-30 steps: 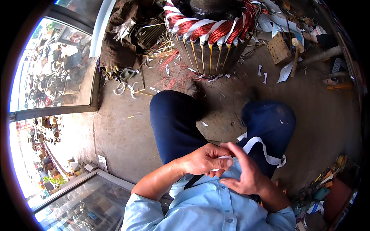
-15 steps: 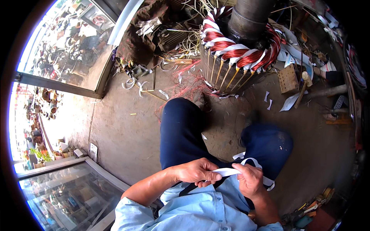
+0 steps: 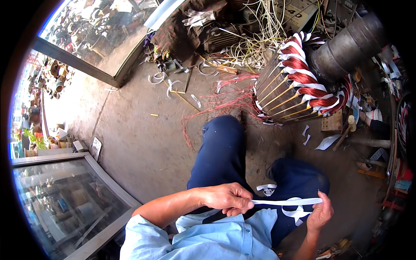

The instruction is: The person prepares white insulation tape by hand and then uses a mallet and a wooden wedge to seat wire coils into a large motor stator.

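A white fabric tape (image 3: 286,202) runs taut between my two hands, above my lap. My left hand (image 3: 229,198) pinches one end of the stretch between thumb and fingers. At the other end my right hand (image 3: 320,210) grips it with closed fingertips. Loose loops of the same tape hang beside the right hand, over my right thigh. Past my knees stands a motor rotor (image 3: 277,93) with a thick dark shaft. Red copper windings (image 3: 308,93), wrapped with white tape, ring its top.
Red wire scraps (image 3: 221,99) litter the floor beside the rotor. A mallet (image 3: 349,125) and a perforated block (image 3: 332,122) lie at the right. Tangled pale wire (image 3: 260,43) is heaped at the back. Glass doors (image 3: 65,203) stand at the left.
My right hand has moved right, away from the left hand, drawing out a longer straight stretch of tape. The view has turned, so the rotor now appears farther right and tilted.
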The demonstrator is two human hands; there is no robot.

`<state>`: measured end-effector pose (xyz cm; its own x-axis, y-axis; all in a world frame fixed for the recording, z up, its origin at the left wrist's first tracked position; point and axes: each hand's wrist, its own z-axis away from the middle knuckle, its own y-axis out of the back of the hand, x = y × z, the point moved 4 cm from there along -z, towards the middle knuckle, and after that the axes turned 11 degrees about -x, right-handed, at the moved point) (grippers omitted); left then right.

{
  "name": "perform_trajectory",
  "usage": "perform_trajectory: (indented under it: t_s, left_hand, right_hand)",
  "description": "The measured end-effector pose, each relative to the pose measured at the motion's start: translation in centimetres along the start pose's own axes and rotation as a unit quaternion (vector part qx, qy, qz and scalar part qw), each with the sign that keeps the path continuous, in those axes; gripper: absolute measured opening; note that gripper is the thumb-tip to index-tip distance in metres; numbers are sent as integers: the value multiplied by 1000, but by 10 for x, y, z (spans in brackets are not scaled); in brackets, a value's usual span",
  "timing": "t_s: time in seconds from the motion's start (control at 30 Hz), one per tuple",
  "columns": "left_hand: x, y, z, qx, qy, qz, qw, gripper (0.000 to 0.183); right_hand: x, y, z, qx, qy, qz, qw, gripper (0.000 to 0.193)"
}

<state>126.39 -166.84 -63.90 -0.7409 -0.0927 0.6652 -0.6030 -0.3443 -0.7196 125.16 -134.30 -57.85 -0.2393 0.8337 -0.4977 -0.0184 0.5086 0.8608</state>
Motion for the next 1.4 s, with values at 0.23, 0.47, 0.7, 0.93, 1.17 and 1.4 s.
perform_trajectory:
  t_s: [0.23,0.47,0.7,0.93,1.17,1.4]
  left_hand:
    - [25,19,36,26,-73,-3,997,36]
    - [78,96,117,405,-240,1,882,35]
    - [96,310,164,657,-179,-125,721,27]
    - [89,518,131,702,45,-257,663,35]
    - [127,668,40,628,1,-311,714,35]
    - [137,718,24,648,-11,-79,757,41]
  right_hand:
    - [64,19,-9,106,-96,-46,989,27]
    - [99,0,-14,79,-222,-3,972,28]
    - [123,-11,-19,133,-225,9,965,27]
    - [128,-5,-42,96,-293,47,950,27]
    - [164,30,-13,37,-384,160,908,28]
    - [146,16,-33,20,-430,163,888,27]
